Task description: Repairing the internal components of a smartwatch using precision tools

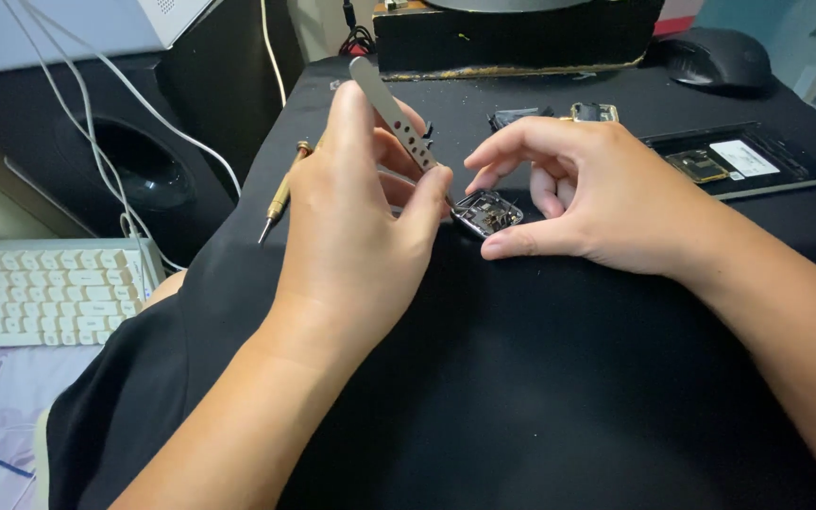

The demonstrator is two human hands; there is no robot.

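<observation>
Metal tweezers (pixel 399 118) pinched in left hand (pixel 356 222) fingers, tips at small module (pixel 488 212); right hand (pixel 583 194) fingers steady it.

Your left hand (pixel 356 222) is closed in a pinch, with the thumb against the fingers. Your right hand (pixel 583 194) is curled, its fingertips pointing down.

The light was soft, even and fairly bright, falling from above. The hands cast only faint shadows on the black desk (pixel 521 378), which swallowed most detail and showed no glare. The tweezers (pixel 394 109) caught a dull sheen. The middle was sharp; the keyboard (pixel 49 293) at the left edge and the mouse (pixel 718 57) looked slightly soft and stretched.
</observation>
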